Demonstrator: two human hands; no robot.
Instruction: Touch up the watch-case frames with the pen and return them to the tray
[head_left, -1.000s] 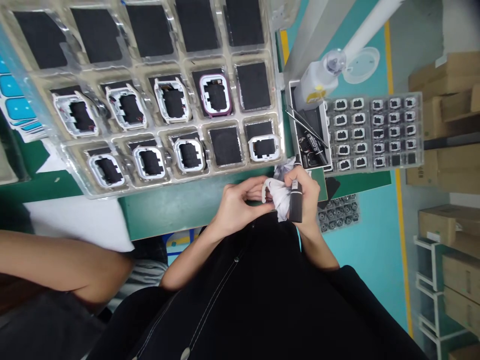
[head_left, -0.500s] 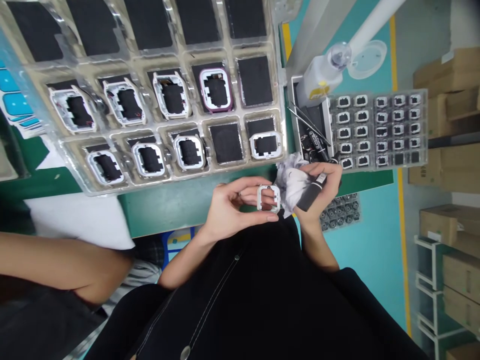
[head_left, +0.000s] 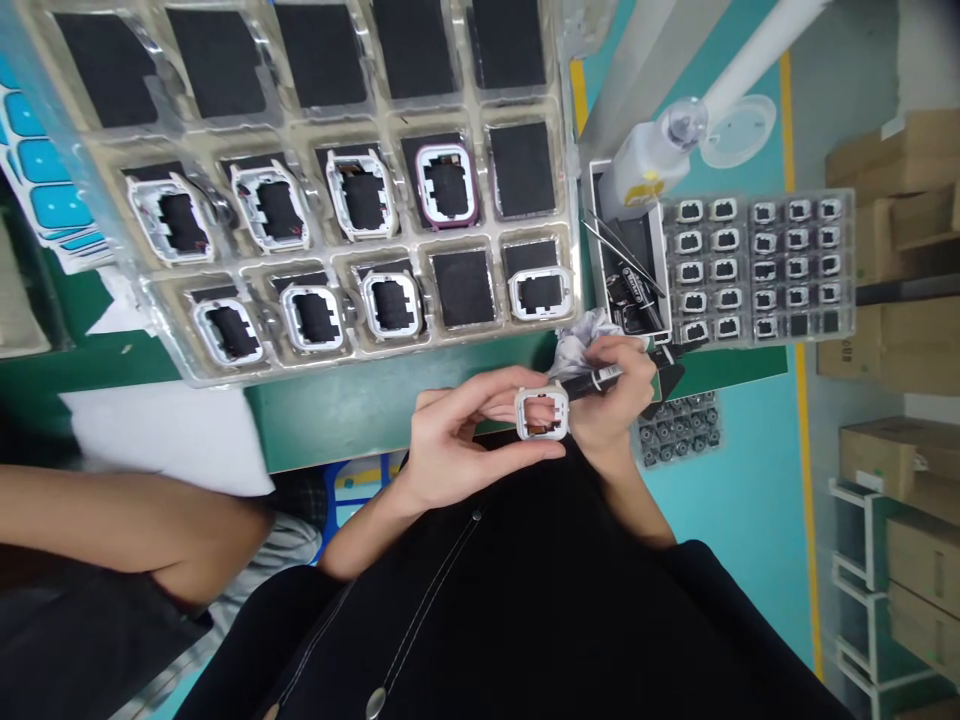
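Observation:
My left hand (head_left: 457,440) holds a small white watch-case frame (head_left: 541,414) between thumb and fingers, its square opening facing up. In my right hand (head_left: 616,400) is a black marker-like pen (head_left: 589,383), pointing left, its tip end at the upper right edge of the frame; whether they touch cannot be made out. A crumpled white cloth (head_left: 581,343) lies just behind my right hand. Beyond my hands, a large clear tray (head_left: 315,365) holds several white frames and one purple-rimmed frame (head_left: 447,185) in black-lined pockets.
Right of the tray stands a box (head_left: 665,290) with tweezers (head_left: 622,252) and a white bottle (head_left: 637,170). Farther right is a second tray of frames (head_left: 847,262). A person's arm (head_left: 127,515) rests at the left, near white paper (head_left: 172,435) on the green table (head_left: 330,415).
The pen has swung from pointing down-left beside the cloth to the frame's edge, as my right hand moved left. The frame is slightly lower, and the view has shifted a little.

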